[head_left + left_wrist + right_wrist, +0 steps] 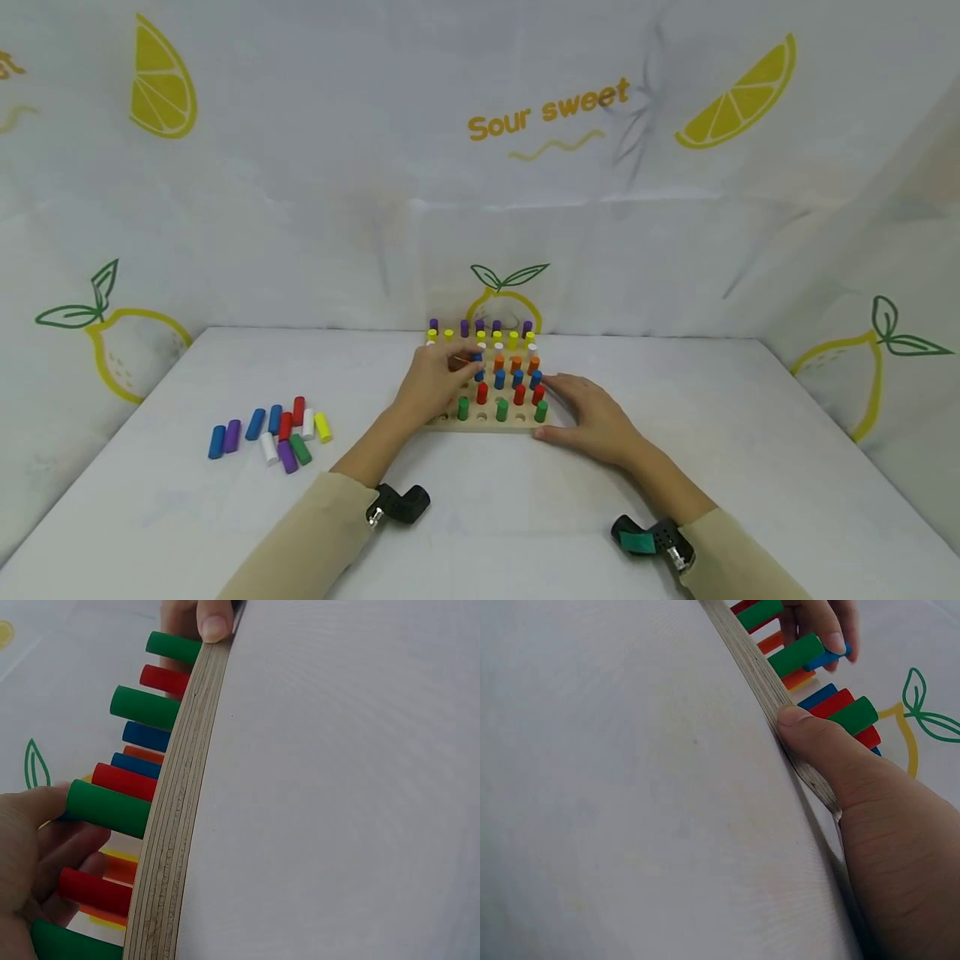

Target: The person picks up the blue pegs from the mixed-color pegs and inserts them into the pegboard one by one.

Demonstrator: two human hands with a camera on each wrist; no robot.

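Observation:
A wooden pegboard (483,428) stands at the middle of the table, with rows of green, red, blue, orange, white, yellow and purple pegs upright in its holes. My left hand (429,382) is over its left half, pinching a blue peg (826,658) by its top, in line with the row of blue pegs (517,379). At the front right corner, my right hand (596,421) holds the board, its thumb (802,724) against the front edge and its fingers along the right side. Green pegs (109,806) line the row nearest me.
Left of the board lie several loose pegs: blue pegs (217,442), purple pegs (232,435), red pegs (299,410), white pegs (269,448), a green peg (301,449) and a yellow peg (322,427). A white cloth backdrop (315,250) with lemon prints rises behind the table.

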